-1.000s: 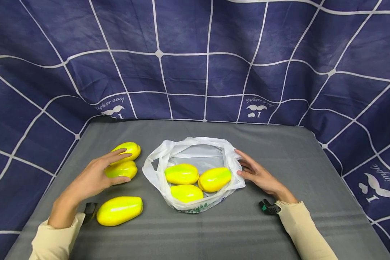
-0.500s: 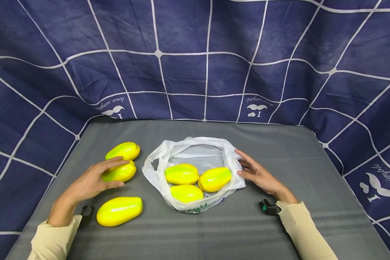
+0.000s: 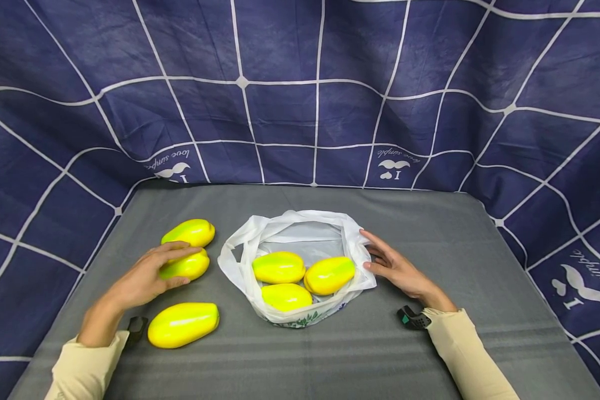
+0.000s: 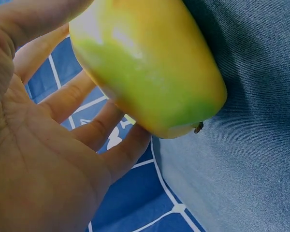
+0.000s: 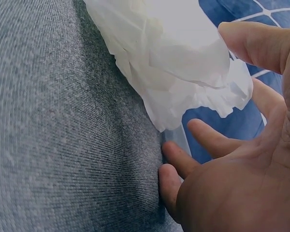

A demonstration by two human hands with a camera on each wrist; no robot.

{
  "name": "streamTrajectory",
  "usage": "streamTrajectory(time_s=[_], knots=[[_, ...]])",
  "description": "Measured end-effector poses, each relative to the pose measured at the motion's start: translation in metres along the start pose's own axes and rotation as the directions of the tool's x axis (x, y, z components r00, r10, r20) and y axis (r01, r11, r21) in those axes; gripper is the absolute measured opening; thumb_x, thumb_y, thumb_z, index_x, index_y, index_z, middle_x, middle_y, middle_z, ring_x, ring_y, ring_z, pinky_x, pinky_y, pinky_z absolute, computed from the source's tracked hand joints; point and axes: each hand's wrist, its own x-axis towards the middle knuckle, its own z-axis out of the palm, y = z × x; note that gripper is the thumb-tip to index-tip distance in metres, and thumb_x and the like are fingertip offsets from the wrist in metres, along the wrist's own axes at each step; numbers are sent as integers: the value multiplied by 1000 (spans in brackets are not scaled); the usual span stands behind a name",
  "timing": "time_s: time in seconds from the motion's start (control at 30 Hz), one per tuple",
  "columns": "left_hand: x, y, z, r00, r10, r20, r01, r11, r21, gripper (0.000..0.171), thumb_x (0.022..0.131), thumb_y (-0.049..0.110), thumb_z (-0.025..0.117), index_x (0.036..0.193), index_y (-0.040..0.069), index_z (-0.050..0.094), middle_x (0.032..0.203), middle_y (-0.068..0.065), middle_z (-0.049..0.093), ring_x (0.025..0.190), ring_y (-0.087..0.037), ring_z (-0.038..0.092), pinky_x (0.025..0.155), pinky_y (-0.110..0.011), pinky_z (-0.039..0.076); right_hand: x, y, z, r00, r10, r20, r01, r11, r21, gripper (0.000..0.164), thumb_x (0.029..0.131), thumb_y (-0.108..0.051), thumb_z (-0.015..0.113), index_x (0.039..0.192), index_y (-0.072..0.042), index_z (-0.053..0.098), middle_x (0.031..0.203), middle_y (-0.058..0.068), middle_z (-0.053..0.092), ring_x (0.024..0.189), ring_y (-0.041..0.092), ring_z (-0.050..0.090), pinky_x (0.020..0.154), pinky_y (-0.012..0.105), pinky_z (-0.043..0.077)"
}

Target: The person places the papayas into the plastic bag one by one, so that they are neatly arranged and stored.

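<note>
A yellow papaya with a green patch (image 4: 154, 67) lies on the left in the head view. My left hand (image 3: 142, 275) holds it, thumb on the near side and fingers along the far side. A second papaya (image 3: 192, 232) lies just behind it, and a third (image 3: 184, 325) lies nearer, beside the wrist. At centre stands a white plastic bag (image 3: 240, 272), mouth spread, with papayas (image 3: 280, 268) inside. My right hand (image 3: 400, 272) holds the bag's right edge between thumb and index finger; its other fingers (image 5: 181, 159) are bent near the grey cloth.
Grey cloth (image 3: 300, 366) covers the table. A navy curtain with white grid lines (image 3: 290, 111) hangs behind and along both sides. Black devices (image 3: 412, 318) are worn at the wrists.
My left hand has lowered from above the two far-left papayas and closed in around the nearer one of them. My right hand and the bag stay in place.
</note>
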Motion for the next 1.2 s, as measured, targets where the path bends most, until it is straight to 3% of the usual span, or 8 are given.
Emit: streamTrajectory(time_s=[0.1, 0.37, 0.6, 0.8, 0.9, 1.03, 1.2], knots=[[0, -1, 1, 1000, 8, -5, -8, 1000, 15, 61, 77, 8, 85, 133, 11, 65, 131, -17, 61, 117, -37, 53, 92, -43, 34, 0, 1, 0, 1000, -1, 2, 1, 1000, 3, 76, 98, -12, 64, 161, -27, 23, 164, 13, 23, 145, 41, 29, 104, 11, 38], [-1, -1, 1, 1000, 8, -7, -8, 1000, 10, 58, 79, 10, 83, 134, 12, 64, 131, -13, 63, 119, -36, 52, 93, -43, 34, 0, 2, -1, 1000, -6, 4, 6, 1000, 8, 76, 98, -12, 64, 161, -27, 23, 163, 15, 24, 145, 42, 29, 104, 11, 39], [0, 1, -1, 1000, 10, 1, -10, 1000, 15, 58, 80, 11, 83, 135, 13, 64, 130, -9, 66, 120, -32, 55, 96, -29, 36, -1, 1, -1, 1000, -4, 3, 4, 1000, 4, 75, 98, -13, 64, 160, -27, 24, 166, 10, 20, 146, 41, 28, 104, 11, 37], [-1, 7, -4, 1000, -14, 0, 14, 1000, 26, 59, 82, 12, 82, 137, 16, 62, 132, -8, 64, 122, -32, 54, 98, -30, 35, 0, 0, -1, 1000, 1, 4, -1, 1000, 8, 75, 98, -13, 64, 160, -27, 24, 166, 10, 20, 146, 40, 28, 104, 11, 38], [0, 12, -7, 1000, -13, -13, 14, 1000, 13, 60, 83, 14, 82, 138, 18, 61, 133, -8, 63, 124, -32, 52, 101, -20, 31, 0, 0, -1, 1000, 5, 3, -5, 1000, 4, 74, 98, -14, 64, 160, -26, 25, 165, 10, 21, 146, 40, 29, 105, 12, 38], [5, 23, -11, 999, 17, -38, -17, 1000, -11, 61, 83, 14, 82, 140, 20, 60, 135, -4, 62, 126, -22, 51, 102, -3, 24, -1, 0, -1, 1000, 5, 0, -5, 1000, -4, 74, 98, -14, 64, 160, -26, 26, 165, 9, 21, 146, 39, 29, 107, 14, 38], [16, 40, -20, 996, 66, -56, -68, 997, -26, 63, 83, 13, 82, 141, 18, 59, 137, -3, 61, 125, -6, 49, 101, -1, 27, -1, -1, -1, 1000, 11, 0, -11, 1000, -13, 74, 98, -15, 64, 160, -26, 26, 165, 9, 22, 146, 38, 29, 109, 18, 37]])
